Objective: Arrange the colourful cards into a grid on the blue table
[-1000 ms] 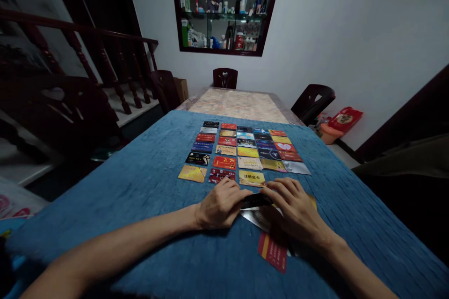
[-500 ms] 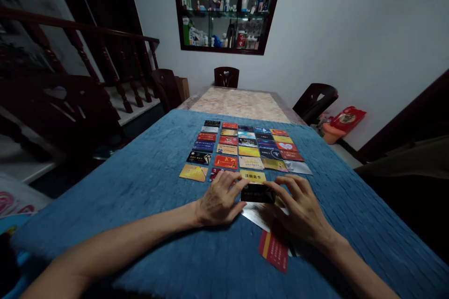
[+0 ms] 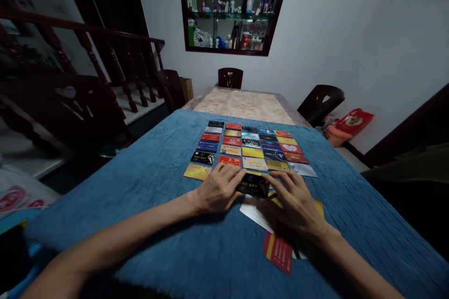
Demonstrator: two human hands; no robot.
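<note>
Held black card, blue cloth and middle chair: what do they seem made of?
Held black card: probably smooth plastic, being thin, flat and straight-edged. Blue cloth: matte fabric, perhaps plush, by its fuzzy, ridged surface. Middle chair: likely wood with a dark finish, by its reddish-brown colour.

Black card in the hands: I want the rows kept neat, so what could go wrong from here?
The black card is held near its ends by the left hand and right hand, so it might slip if either loosens. The left hand is close beside the gold card in the near row and could nudge it. The right hand partly hides the loose cards and might shift them.
</note>
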